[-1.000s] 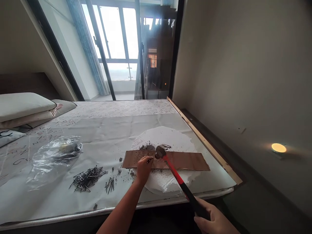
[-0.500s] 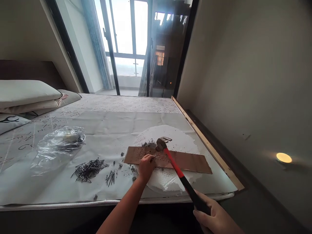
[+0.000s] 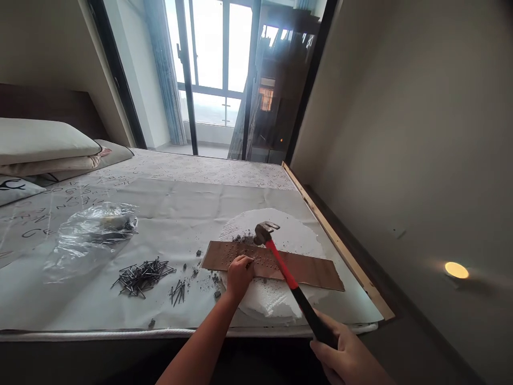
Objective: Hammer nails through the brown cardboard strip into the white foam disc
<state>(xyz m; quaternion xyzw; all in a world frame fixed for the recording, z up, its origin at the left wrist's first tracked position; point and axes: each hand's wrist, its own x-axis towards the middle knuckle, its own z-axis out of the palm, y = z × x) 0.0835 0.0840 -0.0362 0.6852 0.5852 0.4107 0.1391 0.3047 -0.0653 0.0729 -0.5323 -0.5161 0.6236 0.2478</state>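
My right hand (image 3: 339, 347) is wrapped around the black grip of a claw hammer (image 3: 284, 262) with a red and black handle. The hammer's metal head hovers just above a brown board (image 3: 308, 269) dotted with several rows of small holes or nail heads. On the board rests my left hand (image 3: 241, 272), its fingertips pinched on what looks like a nail, mostly hidden by the fingers. Under the board lies a round white slab (image 3: 276, 218) with a broken surface. Left of the board are a pile of nails (image 3: 143, 277) and a smaller group of nails (image 3: 177, 293).
Grey crumbs (image 3: 215, 279) are scattered around the board. A clear plastic bag (image 3: 94, 235) lies on the grey sheet (image 3: 160, 208) covering the bed. A wooden rail (image 3: 340, 246) edges the bed's right side, near the wall. Pillows (image 3: 44, 141) are stacked at left.
The view has shifted slightly. My left hand keeps its pinch at the same spot on the board, and the hammer stays raised above it in almost the same pose.
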